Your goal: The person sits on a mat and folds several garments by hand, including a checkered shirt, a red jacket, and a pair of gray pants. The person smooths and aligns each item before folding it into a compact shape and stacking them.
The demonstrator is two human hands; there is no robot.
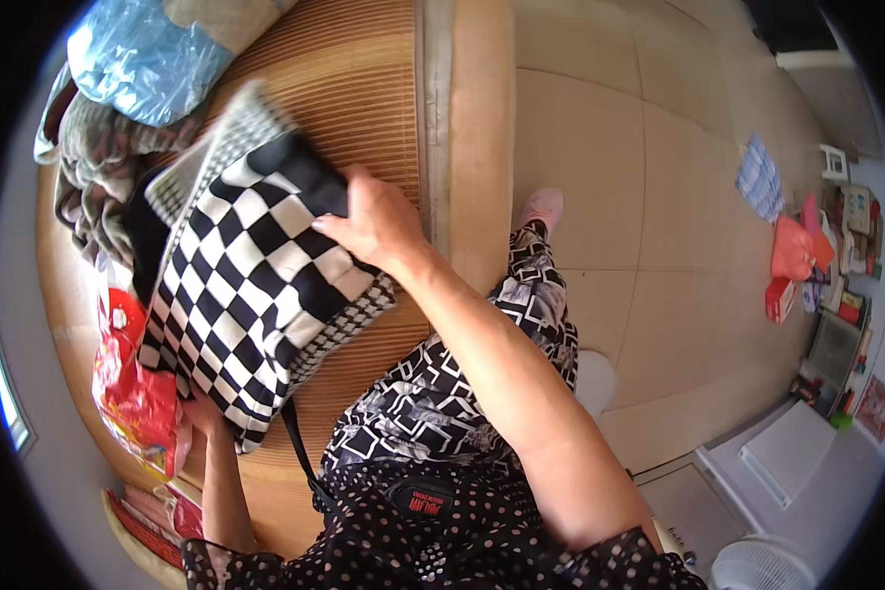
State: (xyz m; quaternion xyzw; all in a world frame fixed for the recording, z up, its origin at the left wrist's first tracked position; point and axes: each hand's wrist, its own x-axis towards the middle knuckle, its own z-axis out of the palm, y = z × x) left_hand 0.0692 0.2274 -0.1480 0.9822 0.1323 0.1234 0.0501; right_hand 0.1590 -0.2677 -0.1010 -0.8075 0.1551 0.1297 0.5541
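A black-and-white checkered knit cloth piece (251, 256), perhaps a folded garment, is held tilted over the slatted mat (354, 88). It has houndstooth-patterned parts along its edges and a plain black part at the top. My right hand (376, 218) grips that black part, thumb on the near face and fingers behind. Down at the lower left corner of the cloth is my left hand (202, 413), its fingers mostly hidden by the cloth. A red plastic bag (133, 388) lies right beside that hand.
Brown patterned fabric (98, 167) and a blue plastic-wrapped bundle (143, 59) lie at the far left. A wooden edge (480, 138) borders the tiled floor (600, 147). Across the floor stand a red bag (792, 248) and several boxes; a white fan (762, 565) is at lower right.
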